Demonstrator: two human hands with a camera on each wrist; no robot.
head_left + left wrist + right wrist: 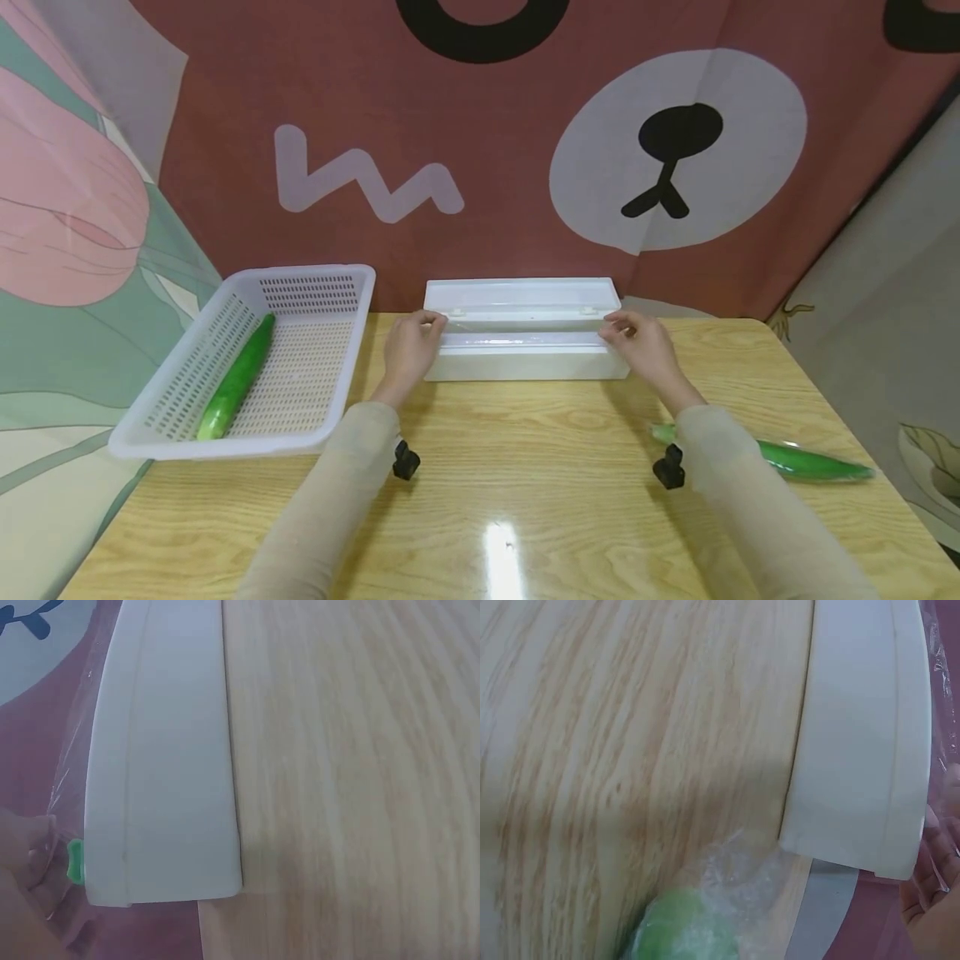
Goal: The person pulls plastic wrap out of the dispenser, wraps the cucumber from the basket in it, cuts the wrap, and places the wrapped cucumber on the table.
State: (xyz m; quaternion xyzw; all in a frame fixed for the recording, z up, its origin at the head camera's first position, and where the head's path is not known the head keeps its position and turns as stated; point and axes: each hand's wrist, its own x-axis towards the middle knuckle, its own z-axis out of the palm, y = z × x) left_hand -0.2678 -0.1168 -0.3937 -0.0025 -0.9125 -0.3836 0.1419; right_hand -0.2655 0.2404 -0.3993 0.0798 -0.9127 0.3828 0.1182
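A long white cling film dispenser [525, 367] stands at the back of the table, its lid [521, 293] tipped up behind it. Clear cling film [517, 339] stretches along its top. My left hand [411, 346] pinches the film at the left end, thumb against fingers. At the right end my right hand [647, 348] pinches the film's other corner. The left wrist view shows film [73, 757] rising taut past the box edge, and a green tab [76, 861] beside the fingers. In the right wrist view, film [939, 682] runs into the right fingers.
Left of the dispenser stands a white plastic basket [341, 367] with one green cucumber [238, 379] in it. A film-wrapped cucumber [813, 462] lies on the wooden table [525, 467] at the right, partly under my right forearm. A patterned cloth [495, 167] hangs behind.
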